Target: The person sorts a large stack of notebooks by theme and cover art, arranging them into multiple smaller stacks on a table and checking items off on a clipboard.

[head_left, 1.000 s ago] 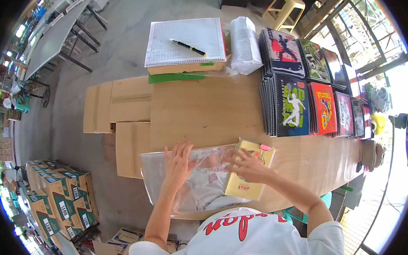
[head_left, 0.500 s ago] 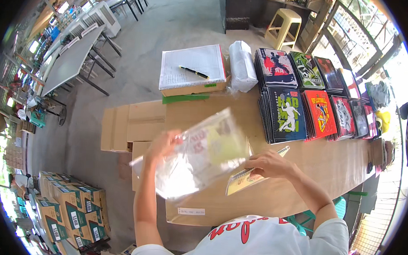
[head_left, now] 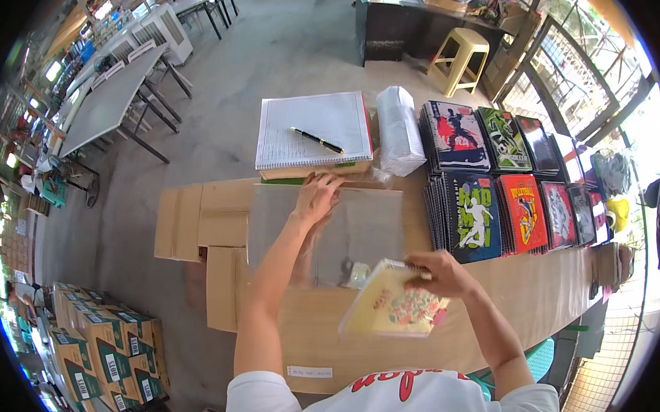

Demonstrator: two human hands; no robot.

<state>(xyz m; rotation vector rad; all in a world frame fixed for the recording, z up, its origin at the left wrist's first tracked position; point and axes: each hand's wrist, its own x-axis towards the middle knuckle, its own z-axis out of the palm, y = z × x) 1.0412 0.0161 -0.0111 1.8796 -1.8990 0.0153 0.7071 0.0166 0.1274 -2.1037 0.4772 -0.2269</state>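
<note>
My right hand (head_left: 439, 274) is closed on the spiral edge of a notebook (head_left: 392, 304) with a pale yellow cover and a flower print, held tilted over the table. A clear plastic bag (head_left: 366, 219) spreads over the brown-covered table, with a small pale patch near its near right corner. At its far edge my left hand (head_left: 320, 194) has its fingers bent and close together on the plastic. Just beyond that hand, a ruled spiral notebook (head_left: 304, 124) lies open on a low stack with a black pen (head_left: 317, 140) across it.
Stacked sports-cover notebooks (head_left: 469, 216) stand in two rows at the right. A white wrapped bundle (head_left: 400, 128) sits between them and the open notebook. Cardboard boxes (head_left: 178, 225) adjoin the table's left side. More printed cartons (head_left: 110, 344) are piled at lower left.
The plastic bag has gone from raised and crumpled to spread over the table, my left hand moving away from me with it. In my right hand the yellow notebook has turned its flowered cover upward.
</note>
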